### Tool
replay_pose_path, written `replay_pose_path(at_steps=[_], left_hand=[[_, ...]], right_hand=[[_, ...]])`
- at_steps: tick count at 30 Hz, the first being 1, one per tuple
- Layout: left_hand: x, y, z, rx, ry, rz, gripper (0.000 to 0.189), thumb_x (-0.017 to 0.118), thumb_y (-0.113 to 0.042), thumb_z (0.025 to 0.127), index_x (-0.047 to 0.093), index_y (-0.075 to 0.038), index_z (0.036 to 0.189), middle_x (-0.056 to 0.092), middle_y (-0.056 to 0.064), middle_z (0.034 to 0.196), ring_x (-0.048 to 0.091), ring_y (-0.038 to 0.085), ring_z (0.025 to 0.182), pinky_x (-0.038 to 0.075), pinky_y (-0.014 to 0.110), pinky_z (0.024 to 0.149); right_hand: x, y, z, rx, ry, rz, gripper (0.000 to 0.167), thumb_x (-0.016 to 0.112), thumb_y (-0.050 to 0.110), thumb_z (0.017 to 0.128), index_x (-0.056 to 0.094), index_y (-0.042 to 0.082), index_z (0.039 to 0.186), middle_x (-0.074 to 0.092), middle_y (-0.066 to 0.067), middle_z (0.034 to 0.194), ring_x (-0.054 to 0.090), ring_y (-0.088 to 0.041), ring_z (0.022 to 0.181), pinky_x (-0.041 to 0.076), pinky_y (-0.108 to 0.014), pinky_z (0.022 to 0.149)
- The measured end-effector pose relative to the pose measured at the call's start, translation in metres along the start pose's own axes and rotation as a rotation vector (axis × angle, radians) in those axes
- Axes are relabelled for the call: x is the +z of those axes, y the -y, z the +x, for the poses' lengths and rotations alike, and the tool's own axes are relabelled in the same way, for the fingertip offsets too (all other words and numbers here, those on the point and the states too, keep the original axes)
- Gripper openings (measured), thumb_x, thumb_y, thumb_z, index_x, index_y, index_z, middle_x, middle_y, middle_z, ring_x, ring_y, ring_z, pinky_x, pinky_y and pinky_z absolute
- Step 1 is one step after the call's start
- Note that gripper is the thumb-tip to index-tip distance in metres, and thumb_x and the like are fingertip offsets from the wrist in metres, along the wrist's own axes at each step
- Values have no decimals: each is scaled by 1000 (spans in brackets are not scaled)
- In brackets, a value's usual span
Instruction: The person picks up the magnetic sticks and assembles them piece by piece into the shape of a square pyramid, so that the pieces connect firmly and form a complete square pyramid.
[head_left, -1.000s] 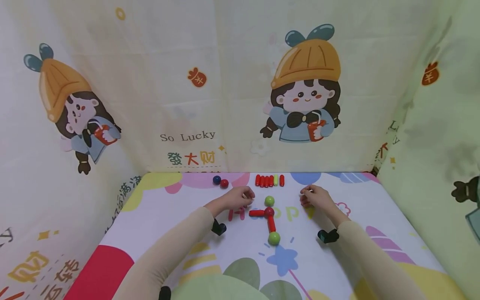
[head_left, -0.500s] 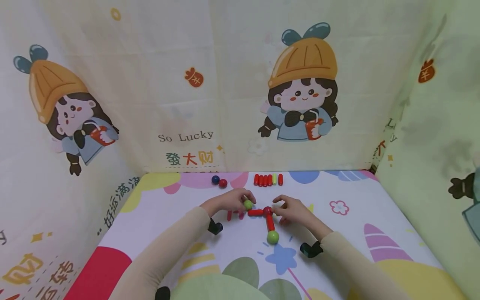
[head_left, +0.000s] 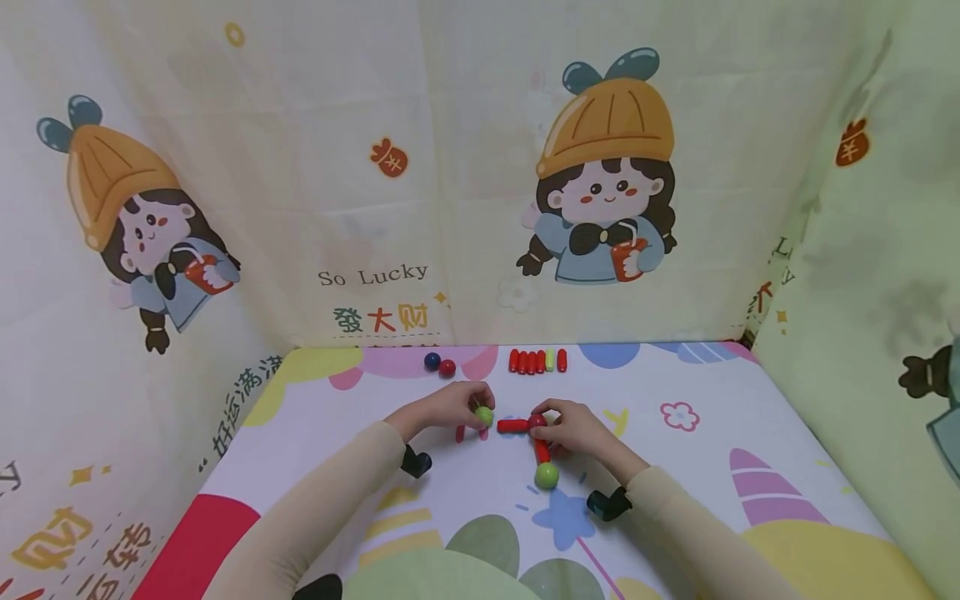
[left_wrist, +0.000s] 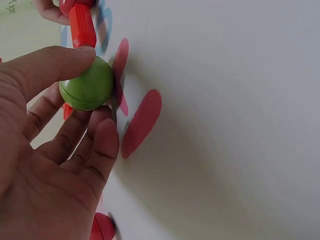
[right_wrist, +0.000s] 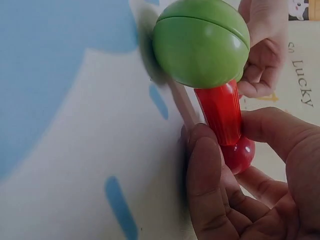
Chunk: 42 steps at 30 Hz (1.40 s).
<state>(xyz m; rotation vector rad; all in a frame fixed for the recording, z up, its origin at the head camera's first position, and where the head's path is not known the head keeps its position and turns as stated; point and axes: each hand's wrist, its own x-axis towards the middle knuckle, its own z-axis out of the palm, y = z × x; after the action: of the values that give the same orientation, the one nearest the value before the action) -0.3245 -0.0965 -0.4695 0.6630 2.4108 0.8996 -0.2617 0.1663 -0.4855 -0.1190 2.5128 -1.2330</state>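
My left hand [head_left: 450,405] pinches a green ball [left_wrist: 86,86] between thumb and fingers, just left of a joined toy piece. That piece has a red ball [head_left: 537,422] in the middle. One red rod [head_left: 513,426] points left from it, its end facing the held ball; a second red rod [right_wrist: 220,112] runs toward the person and ends in another green ball [right_wrist: 200,45]. Thumb and fingers of my right hand [head_left: 583,432] grip the piece around the red ball, partly covering it in the head view.
At the back of the table [head_left: 660,533] lie several red rods [head_left: 531,362] and a light green rod [head_left: 550,360] in a row. A blue ball [head_left: 432,362] and a red ball [head_left: 447,368] lie left of them. A printed cloth wall [head_left: 465,167] stands behind.
The left hand has picked up the loose green ball behind the piece and carried it left to the sideways rod's end. The right hand has moved left and now grips the piece's red ball.
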Motion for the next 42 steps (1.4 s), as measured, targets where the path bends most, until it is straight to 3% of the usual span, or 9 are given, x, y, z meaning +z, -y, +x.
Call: replay_pose_path(at_steps=[6, 14, 18, 23, 26, 29, 33, 38, 42], left_hand=[[4, 1, -2, -1, -23, -43, 28, 81, -16, 89, 62, -18, 110, 64, 0, 106, 61, 19, 100, 56, 34, 91], [14, 1, -1, -1, -36, -82, 36, 84, -19, 87, 59, -17, 114, 63, 2, 109, 61, 20, 91, 56, 28, 68], [16, 1, -2, -1, -47, -89, 35, 83, -17, 88, 60, -18, 115, 63, 1, 108, 60, 21, 93, 56, 29, 70], [13, 0, -2, 16, -28, -72, 30, 80, -21, 91, 63, -20, 115, 65, 0, 106, 60, 20, 98, 57, 30, 79], [8, -2, 0, 14, -34, -56, 24, 75, -28, 95, 64, -20, 115, 66, -2, 107, 62, 19, 99, 57, 32, 82], [3, -5, 8, 21, -81, -29, 17, 69, -31, 100, 66, -19, 113, 66, -1, 107, 62, 18, 98, 56, 32, 85], [-2, -9, 26, 29, -130, -1, 12, 64, -25, 103, 65, -16, 112, 66, 1, 107, 62, 19, 94, 56, 31, 84], [-7, -15, 47, -10, -141, 74, 12, 64, -21, 103, 64, -15, 113, 66, 2, 108, 60, 18, 94, 54, 29, 84], [-11, -19, 63, -41, -192, 127, 15, 64, -19, 103, 63, -13, 117, 65, 3, 112, 59, 19, 99, 55, 32, 89]], right_hand=[[-1, -3, 2, 9, 9, 16, 37, 79, 26, 92, 66, 14, 125, 66, -6, 93, 64, -20, 67, 57, -29, 65], [-9, 1, 1, -3, 34, -3, 37, 77, 25, 93, 66, 12, 126, 66, -7, 91, 64, -20, 65, 57, -29, 64], [-11, 2, 1, -6, 45, -38, 37, 76, 26, 94, 66, 13, 127, 66, -6, 90, 63, -19, 64, 57, -28, 65], [-12, 6, 3, -1, 24, -176, 48, 81, 34, 88, 64, 16, 130, 66, -6, 92, 62, -20, 71, 56, -30, 67], [-11, 10, 8, -57, -8, -294, 49, 84, 35, 84, 67, 17, 127, 65, -5, 99, 60, -19, 84, 57, -32, 73], [-10, 10, 14, -153, 4, -338, 39, 83, 30, 87, 71, 17, 121, 63, -4, 103, 58, -18, 94, 56, -34, 78], [-8, 9, 18, -226, 53, -288, 21, 76, 20, 93, 74, 16, 114, 66, 0, 99, 58, -16, 91, 55, -31, 80], [-11, 9, 15, -208, 45, -262, 14, 76, 16, 94, 75, 15, 107, 68, 3, 92, 58, -15, 84, 53, -29, 77], [-18, 8, 9, -161, 31, -256, 11, 75, 17, 93, 74, 13, 103, 68, 1, 88, 59, -16, 80, 51, -29, 73]])
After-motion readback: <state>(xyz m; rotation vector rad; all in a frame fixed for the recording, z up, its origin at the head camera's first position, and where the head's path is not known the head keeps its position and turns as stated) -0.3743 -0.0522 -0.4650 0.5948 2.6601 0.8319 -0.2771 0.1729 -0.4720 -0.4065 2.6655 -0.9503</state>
